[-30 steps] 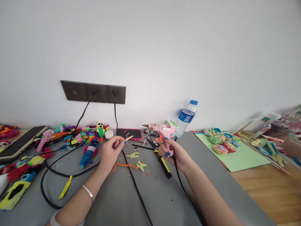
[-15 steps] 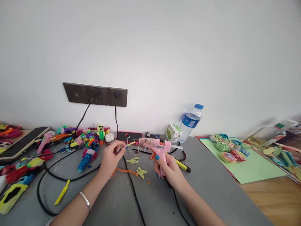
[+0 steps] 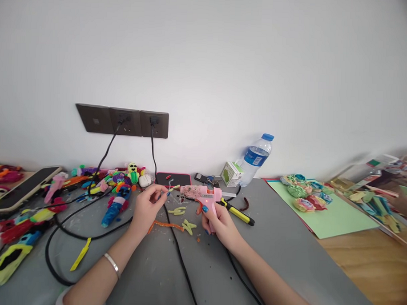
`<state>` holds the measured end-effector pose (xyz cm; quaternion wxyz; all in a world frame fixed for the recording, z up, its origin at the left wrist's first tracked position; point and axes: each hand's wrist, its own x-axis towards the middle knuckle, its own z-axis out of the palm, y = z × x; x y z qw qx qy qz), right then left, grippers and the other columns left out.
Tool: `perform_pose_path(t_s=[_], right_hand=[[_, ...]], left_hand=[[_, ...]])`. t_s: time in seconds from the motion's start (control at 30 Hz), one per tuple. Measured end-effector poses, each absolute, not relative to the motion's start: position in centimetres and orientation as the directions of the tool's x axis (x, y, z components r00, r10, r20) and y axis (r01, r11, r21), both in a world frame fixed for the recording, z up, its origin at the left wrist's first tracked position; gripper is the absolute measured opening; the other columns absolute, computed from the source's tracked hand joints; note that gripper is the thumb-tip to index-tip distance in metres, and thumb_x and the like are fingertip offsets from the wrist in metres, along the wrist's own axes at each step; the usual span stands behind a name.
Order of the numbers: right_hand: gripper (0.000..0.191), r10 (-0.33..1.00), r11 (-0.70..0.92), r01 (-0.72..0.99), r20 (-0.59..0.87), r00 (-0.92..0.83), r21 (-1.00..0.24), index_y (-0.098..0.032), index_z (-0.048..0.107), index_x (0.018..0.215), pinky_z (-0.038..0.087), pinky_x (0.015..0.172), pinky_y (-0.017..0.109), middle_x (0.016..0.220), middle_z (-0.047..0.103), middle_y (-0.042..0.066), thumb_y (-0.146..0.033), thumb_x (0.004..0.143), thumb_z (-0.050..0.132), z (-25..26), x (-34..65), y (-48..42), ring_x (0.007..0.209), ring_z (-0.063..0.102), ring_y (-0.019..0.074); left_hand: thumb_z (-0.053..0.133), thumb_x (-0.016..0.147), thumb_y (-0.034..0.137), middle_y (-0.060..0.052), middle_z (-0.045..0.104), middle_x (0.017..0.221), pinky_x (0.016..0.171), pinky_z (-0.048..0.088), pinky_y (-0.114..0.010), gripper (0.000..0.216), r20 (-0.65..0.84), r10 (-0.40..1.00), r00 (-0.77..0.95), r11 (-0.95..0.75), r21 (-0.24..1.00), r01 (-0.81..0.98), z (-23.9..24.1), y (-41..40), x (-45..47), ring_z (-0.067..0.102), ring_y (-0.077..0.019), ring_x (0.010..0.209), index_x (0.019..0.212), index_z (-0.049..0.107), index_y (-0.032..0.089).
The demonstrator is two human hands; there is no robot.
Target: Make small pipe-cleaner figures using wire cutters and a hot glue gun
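Note:
My right hand (image 3: 217, 222) is closed round the handle of a pink hot glue gun (image 3: 205, 195), with a clear glue stick (image 3: 229, 195) poking from its back end. The gun's nozzle points left, toward my left hand (image 3: 150, 203). Between the thumb and fingers of that hand is a short pale-yellow pipe cleaner piece (image 3: 174, 187), its free end close to the nozzle; whether they touch I cannot tell. Below lie bent yellow-green pipe cleaner pieces (image 3: 188, 226) and an orange pipe cleaner (image 3: 166, 224) on the grey table (image 3: 146, 270).
Behind the gun are a dark phone (image 3: 173, 180), a small green-and-white box (image 3: 231, 174) and a leaning water bottle (image 3: 256, 159). A yellow utility knife (image 3: 237, 211) lies to the right. Black cables (image 3: 183, 258) cross the table. Pipe cleaner figures (image 3: 113, 207) crowd the left; green paper (image 3: 341, 219) holds fabric flowers.
The glue gun has moved left, bringing its nozzle near the tip of the yellow piece. My view has shifted slightly. At the far right, another person's hand has come into view.

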<state>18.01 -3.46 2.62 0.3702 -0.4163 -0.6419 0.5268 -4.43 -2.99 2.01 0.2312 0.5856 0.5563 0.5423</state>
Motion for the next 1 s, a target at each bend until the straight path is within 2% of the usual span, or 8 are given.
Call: perform_pose_path(t_s=[0.37, 1.0], right_hand=[[0.044, 0.918, 0.131, 0.138, 0.068, -0.391, -0.982, -0.017, 0.056, 0.081, 0.031, 0.048, 0.025, 0.043, 0.046, -0.005, -0.059, 0.088, 0.045, 2.29, 18.03, -3.47, 0.040, 0.035, 0.0108], [0.039, 0.924, 0.105, 0.163, 0.036, -0.382, -0.981, -0.018, 0.052, 0.075, 0.031, 0.048, 0.024, 0.043, 0.048, -0.005, -0.055, 0.088, 0.047, 2.17, 17.96, -3.54, 0.041, 0.036, 0.0099]], left_hand=[[0.058, 0.078, 0.028, 0.005, 0.036, 0.060, 0.057, 0.031, -0.023, 0.012, 0.366, 0.904, -0.220, -0.261, 0.881, 0.394, 2.02, -3.04, -4.34, 0.038, -0.0117, 0.056, 0.077, 0.063, 0.018], [0.058, 0.078, 0.029, 0.005, 0.037, 0.060, 0.056, 0.032, -0.023, 0.012, 0.371, 0.907, -0.200, -0.274, 0.880, 0.388, 1.79, -2.87, -4.38, 0.040, -0.0115, 0.056, 0.078, 0.064, 0.018]])
